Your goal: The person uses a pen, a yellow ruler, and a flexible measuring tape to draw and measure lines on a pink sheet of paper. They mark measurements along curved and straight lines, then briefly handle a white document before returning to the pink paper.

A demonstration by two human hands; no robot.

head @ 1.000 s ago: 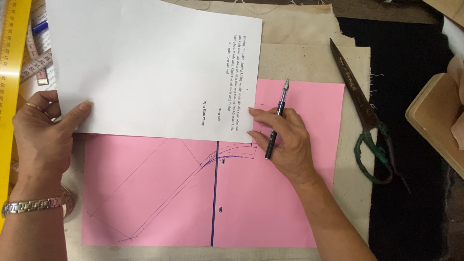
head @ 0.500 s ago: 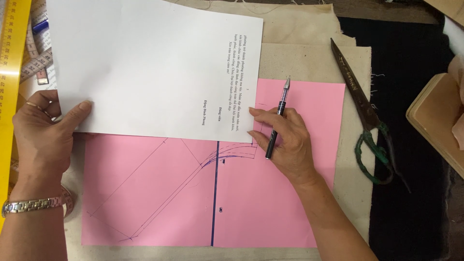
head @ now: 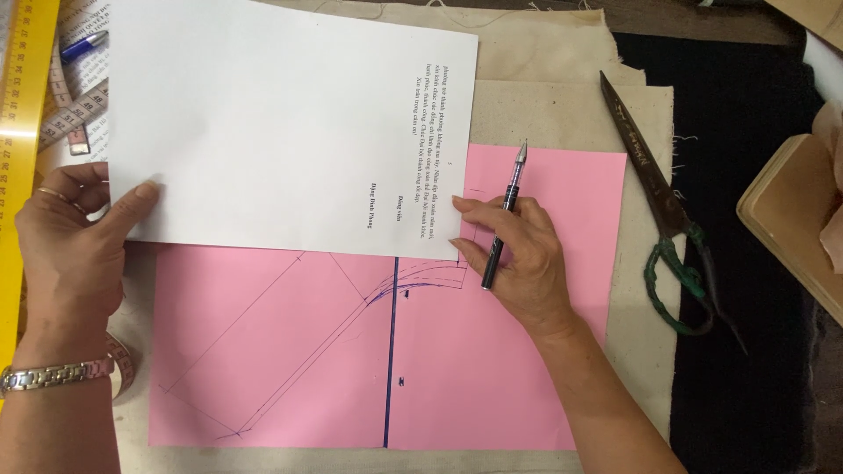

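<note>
A white printed sheet [head: 281, 123] lies over the top of a pink paper [head: 290, 360] that bears blue drawn lines and a curve. My left hand [head: 75, 250] pinches the sheet's lower left corner, thumb on top. My right hand [head: 514, 254] presses its fingertips on the sheet's lower right corner and holds a dark pen [head: 504, 219] between the fingers, tip pointing away from me. Both papers rest on beige cloth [head: 562, 96].
Dark scissors with green handles [head: 667, 211] lie right of the pink paper. A yellow ruler [head: 19, 132] runs along the left edge, beside a measuring tape [head: 75, 114] and a blue pen [head: 83, 46]. Black fabric [head: 746, 263] and a wooden board [head: 790, 219] sit at right.
</note>
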